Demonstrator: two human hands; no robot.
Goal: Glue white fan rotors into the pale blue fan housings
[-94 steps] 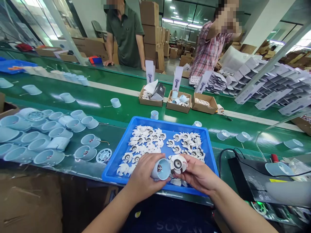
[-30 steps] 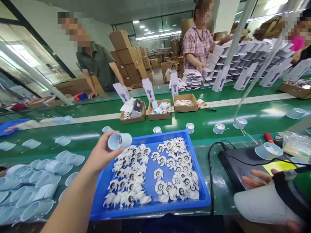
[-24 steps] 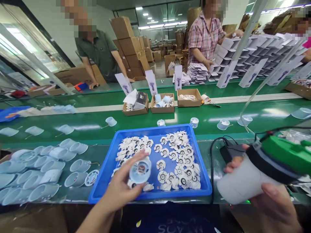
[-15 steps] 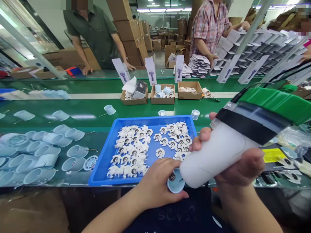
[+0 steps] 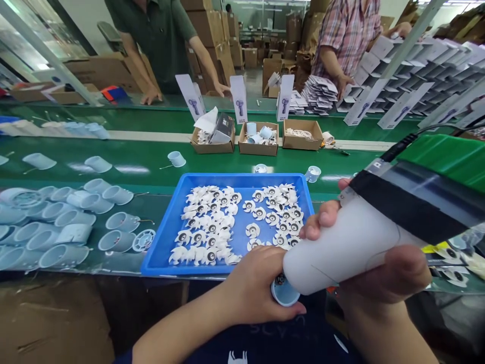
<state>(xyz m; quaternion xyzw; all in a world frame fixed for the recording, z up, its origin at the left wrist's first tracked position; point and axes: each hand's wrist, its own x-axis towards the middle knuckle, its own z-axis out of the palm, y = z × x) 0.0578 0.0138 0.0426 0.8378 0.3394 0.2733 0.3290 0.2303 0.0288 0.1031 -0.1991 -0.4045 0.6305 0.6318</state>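
My left hand (image 5: pixel 257 285) is wrapped around a small light-blue plastic cup-shaped housing (image 5: pixel 286 294), its open mouth facing me. Small dark parts and a bit of copper colour show inside it. In my right hand (image 5: pixel 382 273) is a thick white cylindrical tool (image 5: pixel 341 247) with black tape, a clear section, a green cap and a cable. Its rounded white end covers part of the housing's mouth; whether they touch I cannot tell. Just beyond my hands, a blue tray (image 5: pixel 242 189) holds several white fan impellers (image 5: pixel 212 227) with dark centres.
Many light-blue housings (image 5: pixel 66 255) lie on the left of the bench. Across the green conveyor (image 5: pixel 144 167) stand small cardboard boxes (image 5: pixel 258 147) of parts and upright printed cartons (image 5: pixel 238 98). Two people work on the far side, near stacked white boxes (image 5: pixel 401 71).
Both hands have shifted slightly right in view with the housing and the tool, which appears larger. The view has tilted a little. The far person's arm in the green shirt has moved right.
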